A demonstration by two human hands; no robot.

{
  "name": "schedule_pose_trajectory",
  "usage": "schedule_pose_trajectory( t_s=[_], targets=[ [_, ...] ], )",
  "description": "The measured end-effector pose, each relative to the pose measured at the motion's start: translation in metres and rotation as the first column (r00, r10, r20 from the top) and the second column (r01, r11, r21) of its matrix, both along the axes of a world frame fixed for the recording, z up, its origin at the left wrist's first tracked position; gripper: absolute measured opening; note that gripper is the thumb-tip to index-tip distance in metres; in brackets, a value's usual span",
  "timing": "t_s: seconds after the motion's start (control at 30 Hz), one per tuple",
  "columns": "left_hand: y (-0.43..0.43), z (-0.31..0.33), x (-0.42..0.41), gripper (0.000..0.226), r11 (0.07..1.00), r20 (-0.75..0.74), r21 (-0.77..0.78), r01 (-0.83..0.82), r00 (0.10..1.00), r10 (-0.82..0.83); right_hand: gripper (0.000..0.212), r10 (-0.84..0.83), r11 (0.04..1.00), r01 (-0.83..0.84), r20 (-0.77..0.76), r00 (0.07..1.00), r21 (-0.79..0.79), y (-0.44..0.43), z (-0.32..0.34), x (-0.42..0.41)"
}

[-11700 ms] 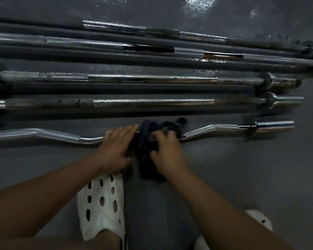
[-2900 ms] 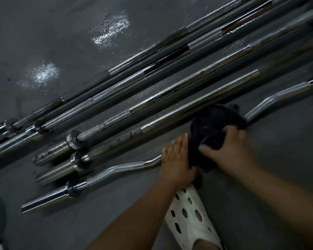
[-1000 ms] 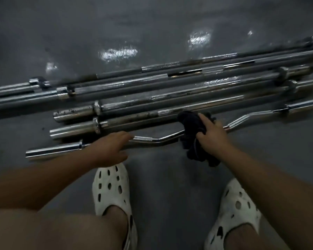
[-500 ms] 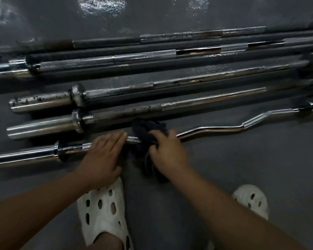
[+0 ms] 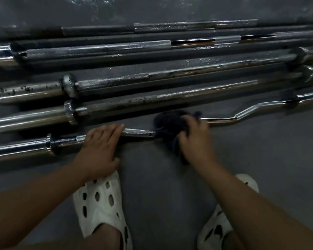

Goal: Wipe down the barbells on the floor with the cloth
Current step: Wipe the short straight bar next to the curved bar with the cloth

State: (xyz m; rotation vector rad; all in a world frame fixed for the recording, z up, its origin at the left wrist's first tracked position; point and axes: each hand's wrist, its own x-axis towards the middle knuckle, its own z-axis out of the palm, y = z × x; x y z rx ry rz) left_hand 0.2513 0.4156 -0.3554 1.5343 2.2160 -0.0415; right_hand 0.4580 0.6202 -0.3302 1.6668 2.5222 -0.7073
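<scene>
- Right hand (image 5: pixel 195 141) grips dark cloth (image 5: pixel 167 123) bunched on curl bar (image 5: pixel 251 110), mid-shaft.
- Left hand (image 5: pixel 99 147), fingers flat, presses bar steady.
- Straight bars (image 5: pixel 170 96) beyond look spotted; likely outstanding.

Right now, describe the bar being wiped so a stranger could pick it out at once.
On the grey floor lies a row of barbells. Take the one nearest the white clogs, under the left hand and the dark cloth. Unlike its straight neighbours, this curl bar is thin and zigzag-bent.
</scene>
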Motion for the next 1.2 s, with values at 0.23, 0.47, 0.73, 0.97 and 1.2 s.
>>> schedule_pose_trajectory(
  t_s=[0.23, 0.47, 0.73, 0.97, 1.2],
  targets=[
    [0.010, 0.003, 0.002, 0.094, 0.998, 0.004, -0.031, -0.052, 0.999, 0.052, 0.051, 0.297, 0.881, -0.275, -0.002, 0.955, -0.384, -0.085, 0.007, -0.055],
    [0.011, -0.006, 0.003, 0.087, 0.998, -0.042, 0.030, -0.047, 0.998, 0.049, 0.052, -0.302, 0.951, 0.290, 0.125, 0.945, 0.108, -0.008, 0.000, -0.008],
    [0.011, -0.002, 0.000, 0.086, 0.998, -0.013, 0.010, -0.056, 0.998, 0.056, 0.047, 0.108, 0.973, -0.123, -0.088, 0.990, -0.195, -0.022, 0.004, -0.037],
    [0.013, -0.002, 0.000, 0.090, 0.999, -0.021, -0.007, -0.031, 0.999, 0.031, 0.064, 0.002, 0.983, 0.028, 0.165, 0.986, -0.180, -0.067, -0.005, -0.056],
    [0.010, -0.003, 0.000, 0.093, 1.000, -0.042, -0.008, -0.027, 0.999, 0.026, 0.063, -0.132, 0.988, 0.138, 0.082, 0.988, -0.073, 0.012, 0.003, -0.003]
  ],
)
